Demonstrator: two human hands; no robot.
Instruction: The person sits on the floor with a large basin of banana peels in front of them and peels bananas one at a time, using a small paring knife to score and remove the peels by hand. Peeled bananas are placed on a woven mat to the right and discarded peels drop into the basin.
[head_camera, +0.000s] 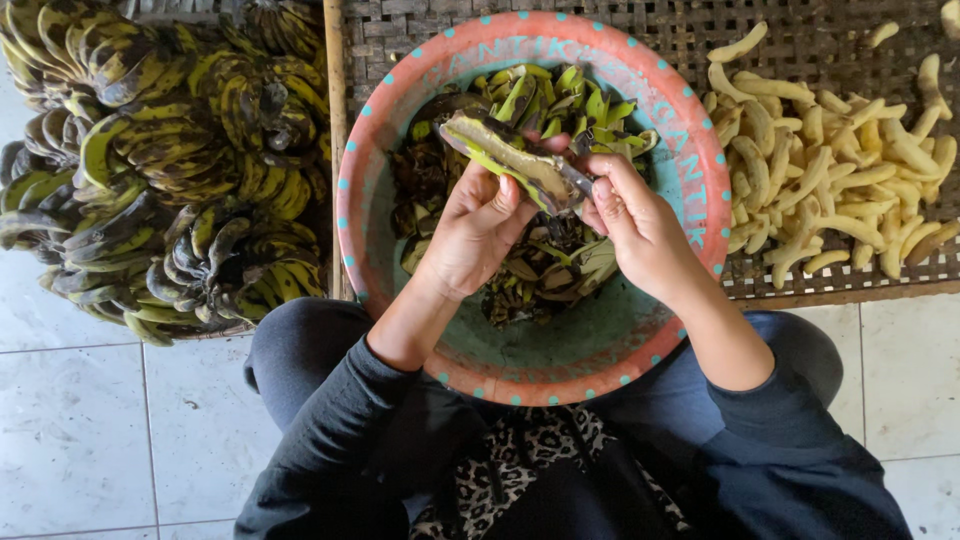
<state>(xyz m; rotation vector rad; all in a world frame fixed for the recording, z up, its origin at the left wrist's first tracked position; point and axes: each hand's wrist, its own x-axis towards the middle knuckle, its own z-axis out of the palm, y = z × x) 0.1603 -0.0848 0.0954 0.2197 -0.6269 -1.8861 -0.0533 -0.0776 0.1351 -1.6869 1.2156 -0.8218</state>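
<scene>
Fingers of the left hand were curled snugly around the near end of a green-and-black, partly split plantain-like banana, gripping it from below with the thumb laid along its side. Fingertips of the right hand were pinched narrowly at the banana's other end, where a thin dark blade or strip of peel showed between thumb and forefinger; which of the two it was could not be told. Both hands met above the middle of a large round plastic basin with a salmon-pink rim dotted in turquoise and a green inside, so the banana hung over the basin, clear of its floor. Nearest the camera, the person's dark long sleeves and a leopard-patterned cloth on the lap filled the lower edge, with the basin resting against the knees on a floor of pale square tiles. Inside the basin lay a loose heap of discarded green and blackened peels, piled mostly toward its far side and under the hands. Left of the basin, just beside its rim, stood a big pile of unpeeled bunches of green bananas streaked with black. Right of the basin and beyond it, a flat woven bamboo tray carried many peeled, pale yellow bananas, scattered one layer deep.
</scene>
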